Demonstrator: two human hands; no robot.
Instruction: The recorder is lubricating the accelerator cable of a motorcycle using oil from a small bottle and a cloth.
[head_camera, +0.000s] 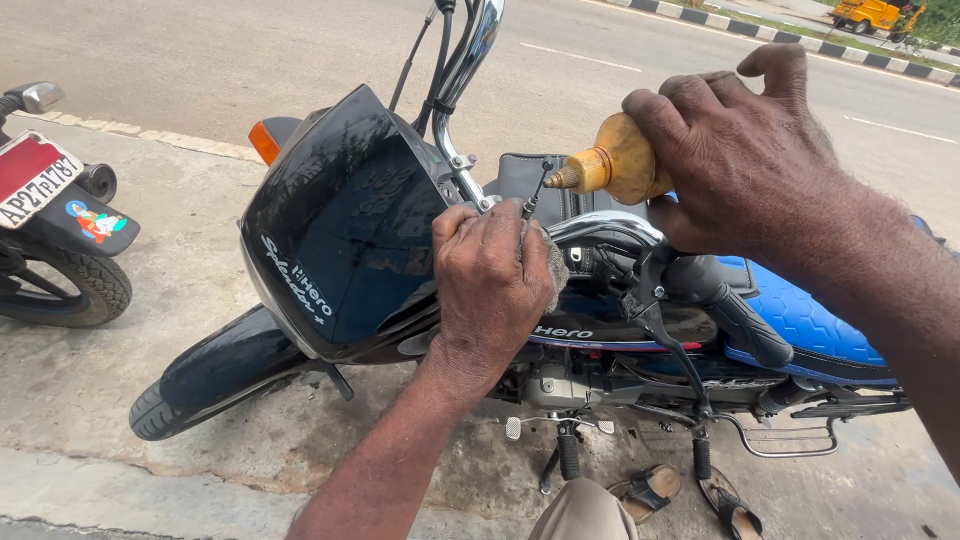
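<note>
Two hands are working at the handlebar of a black motorcycle (340, 240). Right hand (740, 150) is gripping a rounded amber oil can with brass spout (615, 162), fingers wrapped over its bulb. Its long axis is lying level, spout aiming leftward at a thin black cable end (536, 190). Left hand (490, 275), nearer the cable, is closing around a grey rag (555, 268), directly below the spout tip.

The oil can (620, 160) was amber-yellow with a brass spout. The motorcycle (340, 230) was glossy black, its seat (810, 320) blue in a hexagon pattern, its turn signal (264, 142) orange. The rag (556, 270) was grey.
</note>
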